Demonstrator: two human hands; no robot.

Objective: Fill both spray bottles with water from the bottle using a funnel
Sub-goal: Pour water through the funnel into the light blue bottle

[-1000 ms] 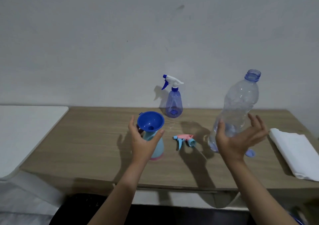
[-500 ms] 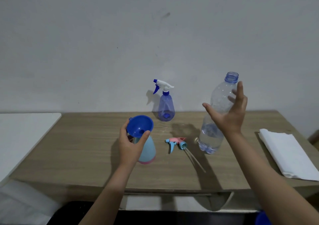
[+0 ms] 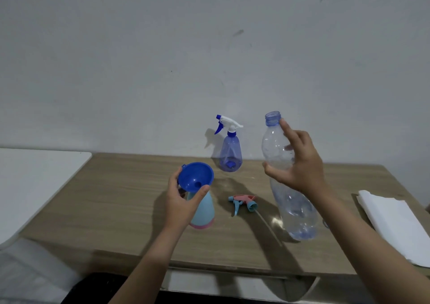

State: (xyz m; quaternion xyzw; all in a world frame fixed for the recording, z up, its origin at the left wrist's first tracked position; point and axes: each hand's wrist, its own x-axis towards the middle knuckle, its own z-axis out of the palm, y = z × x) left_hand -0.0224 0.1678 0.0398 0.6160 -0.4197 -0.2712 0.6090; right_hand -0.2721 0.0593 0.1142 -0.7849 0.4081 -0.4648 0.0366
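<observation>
A light blue spray bottle (image 3: pixel 203 213) with a pink base stands uncapped on the wooden table (image 3: pixel 121 201). A dark blue funnel (image 3: pixel 196 177) sits in its neck. My left hand (image 3: pixel 183 201) grips the funnel and the neck from the left. Its pink and blue spray head (image 3: pixel 243 202) lies on the table to the right. A clear, uncapped water bottle (image 3: pixel 294 213) holds a little water and leans slightly. My right hand (image 3: pixel 300 164) is wrapped around its upper half. A translucent blue spray bottle (image 3: pixel 230 154) with its white trigger head on stands at the back by the wall.
A folded white cloth (image 3: pixel 395 224) lies at the table's right end. A small blue cap (image 3: pixel 325 223) peeks out behind my right forearm. A white surface (image 3: pixel 35 175) adjoins the table on the left. The wall runs right behind the table.
My right hand left the water bottle's lower part, opened, and has now closed around its upper half. The bottle sits nearer the funnel. My left hand kept its hold.
</observation>
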